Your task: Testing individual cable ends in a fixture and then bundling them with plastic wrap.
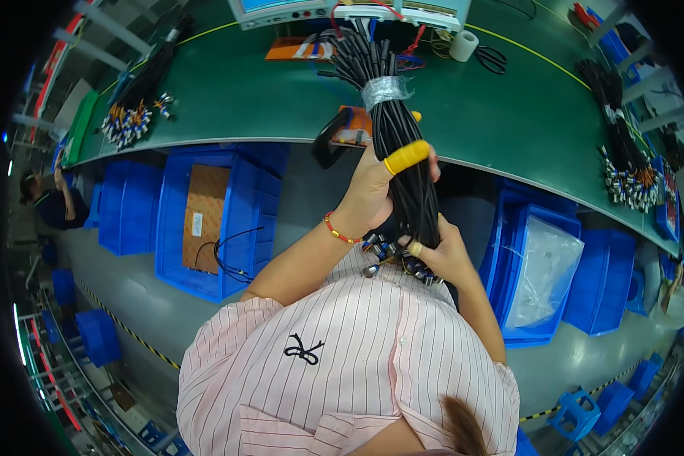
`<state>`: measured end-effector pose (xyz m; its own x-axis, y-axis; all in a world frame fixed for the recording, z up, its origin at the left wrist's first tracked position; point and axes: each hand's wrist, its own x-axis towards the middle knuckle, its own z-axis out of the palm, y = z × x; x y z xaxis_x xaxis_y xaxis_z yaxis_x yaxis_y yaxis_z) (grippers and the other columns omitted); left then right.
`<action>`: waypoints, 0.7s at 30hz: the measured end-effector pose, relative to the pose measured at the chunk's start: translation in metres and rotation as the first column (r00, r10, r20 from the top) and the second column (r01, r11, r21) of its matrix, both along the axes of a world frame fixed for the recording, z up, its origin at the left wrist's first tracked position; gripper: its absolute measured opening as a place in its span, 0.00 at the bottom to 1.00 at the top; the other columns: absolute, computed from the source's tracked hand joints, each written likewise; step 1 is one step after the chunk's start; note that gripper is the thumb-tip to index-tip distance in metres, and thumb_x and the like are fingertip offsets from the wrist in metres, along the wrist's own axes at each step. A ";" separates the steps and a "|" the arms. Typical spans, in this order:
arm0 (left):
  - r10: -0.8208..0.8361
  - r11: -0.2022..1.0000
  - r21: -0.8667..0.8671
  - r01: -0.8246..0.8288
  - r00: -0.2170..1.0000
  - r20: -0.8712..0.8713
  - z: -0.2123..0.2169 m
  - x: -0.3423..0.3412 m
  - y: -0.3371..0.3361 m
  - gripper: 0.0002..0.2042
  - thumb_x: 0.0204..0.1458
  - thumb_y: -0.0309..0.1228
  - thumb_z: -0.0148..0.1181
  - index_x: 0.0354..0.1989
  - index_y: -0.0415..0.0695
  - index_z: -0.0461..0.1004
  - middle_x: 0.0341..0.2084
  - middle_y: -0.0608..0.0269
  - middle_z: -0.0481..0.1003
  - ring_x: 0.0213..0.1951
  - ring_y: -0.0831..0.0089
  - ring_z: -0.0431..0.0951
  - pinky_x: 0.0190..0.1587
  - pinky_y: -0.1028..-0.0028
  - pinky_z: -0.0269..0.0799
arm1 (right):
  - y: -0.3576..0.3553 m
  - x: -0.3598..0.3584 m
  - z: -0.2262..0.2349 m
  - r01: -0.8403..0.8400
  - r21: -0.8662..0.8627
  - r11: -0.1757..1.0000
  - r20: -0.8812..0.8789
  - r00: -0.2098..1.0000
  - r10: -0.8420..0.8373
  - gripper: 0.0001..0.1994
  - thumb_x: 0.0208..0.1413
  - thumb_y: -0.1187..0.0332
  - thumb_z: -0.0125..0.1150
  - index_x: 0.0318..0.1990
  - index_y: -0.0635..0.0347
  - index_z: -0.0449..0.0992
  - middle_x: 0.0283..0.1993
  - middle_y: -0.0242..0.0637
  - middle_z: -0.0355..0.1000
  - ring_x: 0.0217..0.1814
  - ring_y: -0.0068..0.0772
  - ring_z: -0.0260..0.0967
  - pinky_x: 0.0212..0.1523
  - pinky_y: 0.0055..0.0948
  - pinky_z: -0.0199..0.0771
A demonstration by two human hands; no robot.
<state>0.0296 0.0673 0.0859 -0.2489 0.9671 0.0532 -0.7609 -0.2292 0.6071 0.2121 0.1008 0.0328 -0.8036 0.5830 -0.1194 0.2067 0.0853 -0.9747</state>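
Observation:
A thick bundle of black cables [394, 125] stands upright in front of my chest, its upper end above the bench edge. Clear plastic wrap [385, 91] binds it near the top, where loose black ends fan out. My left hand [368, 190] is closed round the middle of the bundle, a yellow finger cot on its thumb. Lower down, my right hand [450, 254] grips the bundle close to its bottom end, with a pale cot on one digit. Metal connectors [371, 270] with coloured wires stick out there, against my striped shirt. Some fingers are hidden behind the cables.
Other cable bundles lie on the green bench [258, 99] at left [146, 83] and right [619, 125]. Scissors [491, 59], a white tape roll [463, 45] and an instrument [281, 14] are at the back. Blue bins [197, 285] stand below the bench on both sides.

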 end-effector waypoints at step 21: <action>-0.311 0.950 -0.307 0.055 0.270 -0.911 0.027 0.015 0.018 0.30 0.40 0.30 0.66 0.54 0.34 0.66 0.25 0.42 0.76 0.29 0.50 0.79 0.36 0.63 0.75 | 0.085 -0.030 0.193 0.061 0.934 0.352 -0.085 0.995 0.055 0.09 0.50 0.69 0.66 0.26 0.64 0.72 0.25 0.36 0.64 0.26 0.37 0.61 0.29 0.32 0.59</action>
